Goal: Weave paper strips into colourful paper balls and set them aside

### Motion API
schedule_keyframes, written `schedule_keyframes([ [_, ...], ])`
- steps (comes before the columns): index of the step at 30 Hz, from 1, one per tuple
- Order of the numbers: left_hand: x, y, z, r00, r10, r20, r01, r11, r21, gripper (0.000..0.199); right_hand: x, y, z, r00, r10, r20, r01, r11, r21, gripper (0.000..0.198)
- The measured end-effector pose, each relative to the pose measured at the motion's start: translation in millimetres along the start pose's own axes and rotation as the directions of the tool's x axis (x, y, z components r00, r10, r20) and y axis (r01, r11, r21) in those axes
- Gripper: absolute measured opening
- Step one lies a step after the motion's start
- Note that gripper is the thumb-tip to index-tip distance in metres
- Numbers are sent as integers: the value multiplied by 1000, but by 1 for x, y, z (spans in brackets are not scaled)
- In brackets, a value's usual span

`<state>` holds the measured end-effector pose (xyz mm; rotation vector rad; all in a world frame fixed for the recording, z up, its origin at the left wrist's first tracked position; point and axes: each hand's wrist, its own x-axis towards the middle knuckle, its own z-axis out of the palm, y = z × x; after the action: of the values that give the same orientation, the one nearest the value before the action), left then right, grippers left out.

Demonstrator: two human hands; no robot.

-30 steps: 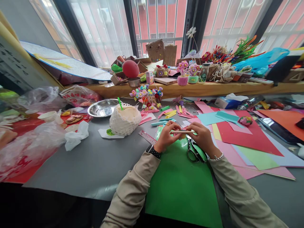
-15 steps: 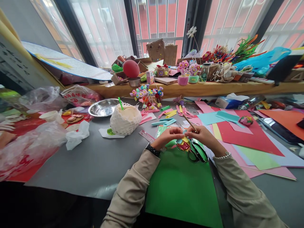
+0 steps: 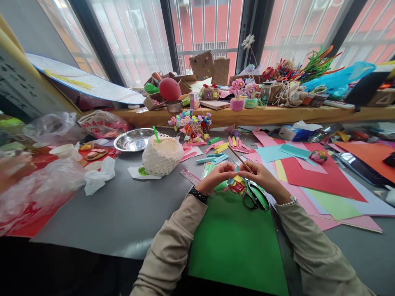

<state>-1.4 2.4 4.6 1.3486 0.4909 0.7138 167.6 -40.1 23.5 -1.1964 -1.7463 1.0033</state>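
Observation:
My left hand (image 3: 218,176) is closed, its fingertips pinching the top of a folded paper flower (image 3: 237,187) in pink, yellow and light blue. A thin brown stick (image 3: 238,158) slants out of my right hand (image 3: 259,176); whether it is a brush or a plain rod I cannot make out. The right fingertips also meet the flower's light-blue piece (image 3: 237,169). Just below, dark-handled scissors (image 3: 256,200) lie on a large green sheet (image 3: 236,246). A pink ruler (image 3: 190,176) rests left of my hands.
A coconut in white foam netting (image 3: 163,158) with a green straw and a metal dish (image 3: 132,140) stand to the left. Paper strips (image 3: 219,147) lie behind my hands, coloured sheets (image 3: 324,176) to the right. At the far left another person's hand (image 3: 14,166) is blurred near plastic bags (image 3: 52,181).
The stick has tilted and slid slightly to the left in my right hand. Both hands stay together at the flower. The other person's hand at the far left has moved.

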Motion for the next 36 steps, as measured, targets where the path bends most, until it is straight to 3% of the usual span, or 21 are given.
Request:
schedule_keyframes([
  [7,0,1,1,1000,1,22,-1,1000,9,33,0,1,-1,998,13,62,-16,998,59,25],
  [20,-3,8,6,999,23,29,-24,999,48,31,-2,-1,-2,997,27,69,-33,996,85,27],
  [36,-3,7,2,1000,-5,-25,7,997,73,32,-1,-2,-5,998,45,49,-46,999,2,26],
])
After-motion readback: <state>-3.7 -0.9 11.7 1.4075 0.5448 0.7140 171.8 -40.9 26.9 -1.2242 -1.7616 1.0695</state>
